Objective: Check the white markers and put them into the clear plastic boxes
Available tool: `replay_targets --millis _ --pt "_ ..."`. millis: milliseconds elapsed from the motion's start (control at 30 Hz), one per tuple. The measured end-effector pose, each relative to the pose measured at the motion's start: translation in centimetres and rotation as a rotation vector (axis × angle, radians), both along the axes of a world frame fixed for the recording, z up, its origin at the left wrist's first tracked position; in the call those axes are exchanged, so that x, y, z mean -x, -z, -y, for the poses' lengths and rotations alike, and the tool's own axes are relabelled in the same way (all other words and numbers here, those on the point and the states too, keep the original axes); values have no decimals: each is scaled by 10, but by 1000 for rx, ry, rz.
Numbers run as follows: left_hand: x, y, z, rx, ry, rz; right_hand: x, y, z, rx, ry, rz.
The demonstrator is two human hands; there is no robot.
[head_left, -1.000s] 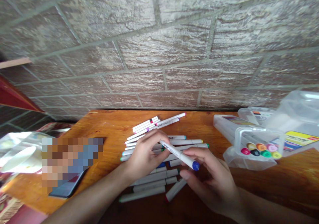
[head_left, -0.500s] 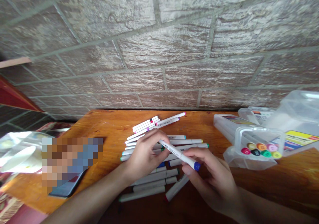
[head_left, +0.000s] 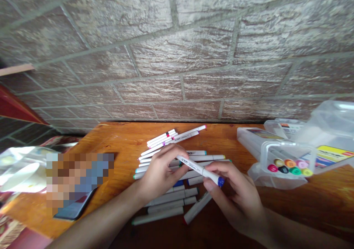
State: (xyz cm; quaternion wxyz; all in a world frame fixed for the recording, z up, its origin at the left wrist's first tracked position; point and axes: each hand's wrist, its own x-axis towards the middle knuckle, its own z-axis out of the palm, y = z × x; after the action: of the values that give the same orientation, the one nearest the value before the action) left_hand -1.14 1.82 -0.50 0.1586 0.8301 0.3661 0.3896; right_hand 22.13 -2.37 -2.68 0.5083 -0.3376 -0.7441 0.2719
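A white marker (head_left: 197, 168) with a blue end is held slanted above the table between both hands. My left hand (head_left: 163, 171) grips its upper left end between thumb and fingers. Near the blue end, my right hand (head_left: 238, 197) pinches the barrel with thumb and index finger. Several white markers with coloured ends lie loosely under and around the hands, among them a green-ended marker (head_left: 159, 215) and a red-ended marker (head_left: 197, 208). My left hand hides part of this pile. Farther back rests a small group of thinner-looking white markers (head_left: 163, 137).
On the right, a clear plastic case (head_left: 257, 145) holds several markers with coloured ends. Beside it stands a larger translucent box (head_left: 332, 131). A phone (head_left: 73, 208) lies left, partly under a blurred patch. The wooden table (head_left: 116, 138) meets a brick wall (head_left: 166, 90).
The blue-ended marker has turned slightly, so the print on its barrel shows more. My right fingers have shifted a little along it; my left hand stays almost still.
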Motion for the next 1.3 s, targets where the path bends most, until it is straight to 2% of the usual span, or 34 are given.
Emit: replay_targets --millis 267,1300 --pt "0 -4 1 26 71 -29 2 0 -1 -9 49 -19" --pt "1 -3 -1 10 -19 19 3 0 -2 -14 61 -6"
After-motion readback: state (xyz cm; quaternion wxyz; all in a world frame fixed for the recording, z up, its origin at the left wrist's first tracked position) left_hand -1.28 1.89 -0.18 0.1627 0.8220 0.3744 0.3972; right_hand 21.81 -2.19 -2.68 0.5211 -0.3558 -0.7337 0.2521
